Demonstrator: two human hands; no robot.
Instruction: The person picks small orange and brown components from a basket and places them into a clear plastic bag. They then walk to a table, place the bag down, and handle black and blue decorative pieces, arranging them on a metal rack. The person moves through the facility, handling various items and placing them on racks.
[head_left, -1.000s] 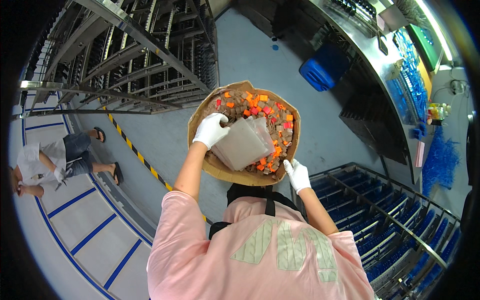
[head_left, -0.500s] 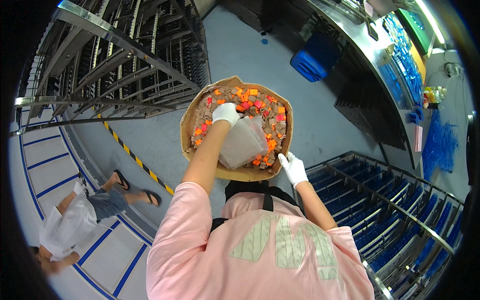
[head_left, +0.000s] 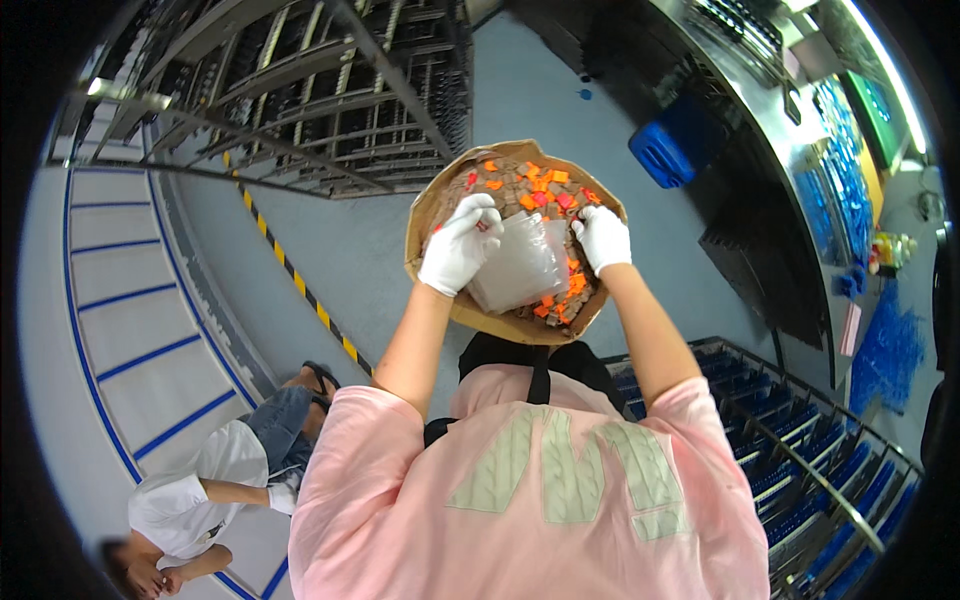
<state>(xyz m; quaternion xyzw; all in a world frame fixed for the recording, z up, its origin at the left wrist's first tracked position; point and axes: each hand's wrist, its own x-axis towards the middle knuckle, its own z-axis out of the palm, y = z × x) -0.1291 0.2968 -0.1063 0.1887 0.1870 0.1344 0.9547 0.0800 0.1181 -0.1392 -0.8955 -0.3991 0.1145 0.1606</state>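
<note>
A round-looking cardboard box point(head_left: 425, 215) in front of me holds many small brown pieces point(head_left: 508, 190) mixed with orange and red ones point(head_left: 548, 181). Clear plastic bags point(head_left: 522, 265) lie flat on top of the pieces. My left hand point(head_left: 460, 245), in a white glove, is over the box's left side beside the bags. Its fingers are curled toward the thumb, with a hint of something reddish between them, too small to name. At the right side, my gloved right hand point(head_left: 605, 240) reaches in by the bags' edge, its fingers bent; what they hold is hidden.
Metal racks point(head_left: 330, 110) stand at the far left, and a rack with blue parts point(head_left: 800, 450) at the near right. A blue container point(head_left: 665, 150) is on the floor beside a workbench point(head_left: 740, 90). Another person point(head_left: 200, 490) is at the lower left, near black-yellow floor tape point(head_left: 275, 245).
My left hand has lifted from the pieces and drawn back toward the left. My right hand has moved from the box's outer rim to inside it. The view has shifted, and the other person has moved.
</note>
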